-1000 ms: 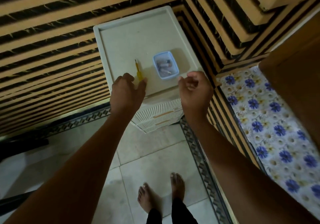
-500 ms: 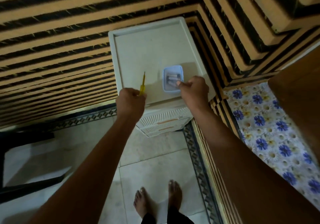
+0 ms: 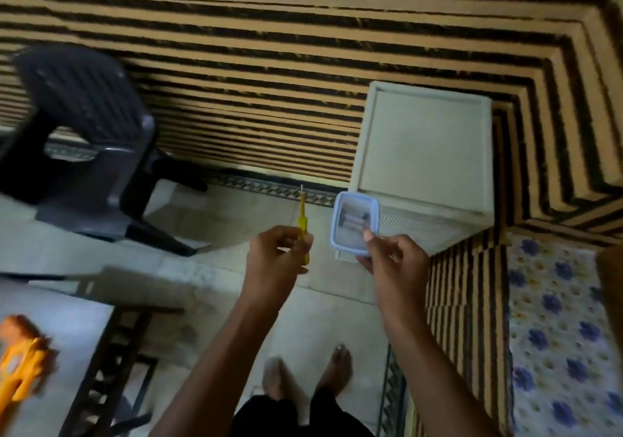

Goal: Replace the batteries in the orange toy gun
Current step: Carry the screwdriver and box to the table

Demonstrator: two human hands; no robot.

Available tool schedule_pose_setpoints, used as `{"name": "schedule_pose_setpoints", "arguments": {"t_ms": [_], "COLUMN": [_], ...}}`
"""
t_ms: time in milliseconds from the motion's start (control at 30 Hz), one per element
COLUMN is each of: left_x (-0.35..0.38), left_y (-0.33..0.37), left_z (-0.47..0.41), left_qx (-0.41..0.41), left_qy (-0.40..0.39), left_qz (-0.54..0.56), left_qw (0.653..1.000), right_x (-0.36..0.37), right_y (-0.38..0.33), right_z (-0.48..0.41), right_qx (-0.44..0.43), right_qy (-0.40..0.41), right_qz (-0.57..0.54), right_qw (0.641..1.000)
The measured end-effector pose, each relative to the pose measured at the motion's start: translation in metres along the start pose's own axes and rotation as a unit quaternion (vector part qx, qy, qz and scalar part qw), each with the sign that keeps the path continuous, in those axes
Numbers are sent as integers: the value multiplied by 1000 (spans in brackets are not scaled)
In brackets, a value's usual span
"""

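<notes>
My left hand [image 3: 274,258] grips a yellow-handled screwdriver [image 3: 302,222], its tip pointing away from me. In my right hand [image 3: 392,261] is a small clear box with a blue lid [image 3: 352,222], held over the floor with my thumb on the lid. Batteries [image 3: 354,220] show blurred through the lid. The orange toy gun [image 3: 20,365] lies at the far lower left on a pale table top [image 3: 77,328].
A white drawer unit [image 3: 421,146] stands in the striped wall corner, its top bare. A dark plastic chair [image 3: 84,139] stands at the left. A floral-covered surface [image 3: 559,335] lies at the right. My bare feet [image 3: 303,369] stand on the tiled floor.
Both hands lifted the screwdriver and the box off the drawer unit. The view swung left, bringing the chair, the table and the toy gun into sight.
</notes>
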State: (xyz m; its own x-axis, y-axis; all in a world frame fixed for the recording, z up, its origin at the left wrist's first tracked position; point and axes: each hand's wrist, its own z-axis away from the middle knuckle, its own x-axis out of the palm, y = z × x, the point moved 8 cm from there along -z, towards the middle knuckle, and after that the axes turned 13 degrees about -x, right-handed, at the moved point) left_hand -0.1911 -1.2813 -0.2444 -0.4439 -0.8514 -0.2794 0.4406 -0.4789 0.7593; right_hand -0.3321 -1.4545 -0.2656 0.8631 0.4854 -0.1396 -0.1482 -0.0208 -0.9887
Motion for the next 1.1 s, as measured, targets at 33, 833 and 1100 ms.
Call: {"name": "schedule_pose_setpoints", "arguments": {"t_ms": [33, 833, 1100], "left_x": [-13, -523, -644], "left_y": [-8, -301, -337], "left_z": [9, 212, 183], "left_qx": [-3, -8, -37], "left_qy": [3, 220, 249], "left_qz": [3, 120, 147], "left_qw": [1000, 968, 956], "right_x": [7, 333, 443], "right_y": [-8, -91, -89], "right_z": [15, 467, 538], "right_qx": [-11, -36, -87], "right_qy": [-16, -300, -353], "right_qz": [5, -60, 4], "right_qw": [1000, 951, 932]}}
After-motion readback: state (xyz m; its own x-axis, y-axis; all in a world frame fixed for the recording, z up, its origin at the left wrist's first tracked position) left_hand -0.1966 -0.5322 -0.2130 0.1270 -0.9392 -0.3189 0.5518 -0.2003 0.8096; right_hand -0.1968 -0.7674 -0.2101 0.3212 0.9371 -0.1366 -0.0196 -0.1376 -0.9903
